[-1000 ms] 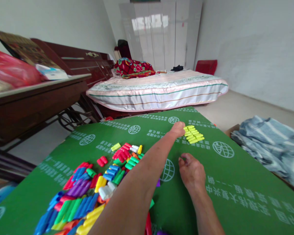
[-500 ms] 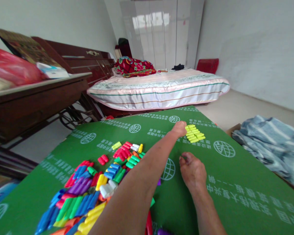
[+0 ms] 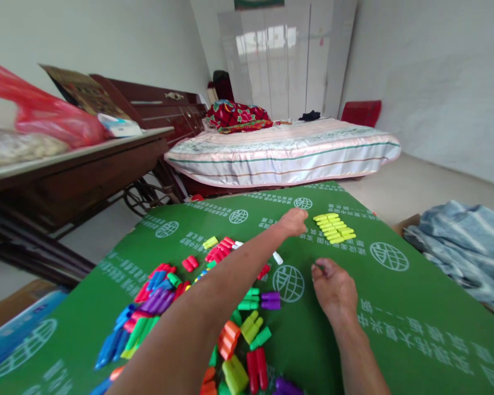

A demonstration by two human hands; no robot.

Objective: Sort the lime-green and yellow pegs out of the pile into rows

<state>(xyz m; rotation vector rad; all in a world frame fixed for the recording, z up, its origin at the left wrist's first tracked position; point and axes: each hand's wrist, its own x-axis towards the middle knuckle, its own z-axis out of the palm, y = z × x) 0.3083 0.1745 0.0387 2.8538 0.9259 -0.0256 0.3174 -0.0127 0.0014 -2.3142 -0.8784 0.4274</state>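
Head: yellow pcs (image 3: pixel 334 227), box (image 3: pixel 407 224) w/ cloth (image 3: pixel 463 249)

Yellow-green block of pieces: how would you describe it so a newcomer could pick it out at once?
Find the green board in front of the bed. Toward its far right edge, just right of the left hand and apart from it, lies the yellow-green block. Unlike the mixed-colour pieces nearer the person, it is all one colour, packed in neat rows.

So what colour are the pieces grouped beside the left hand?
The pieces are bright yellow-green, best seen in the head view.
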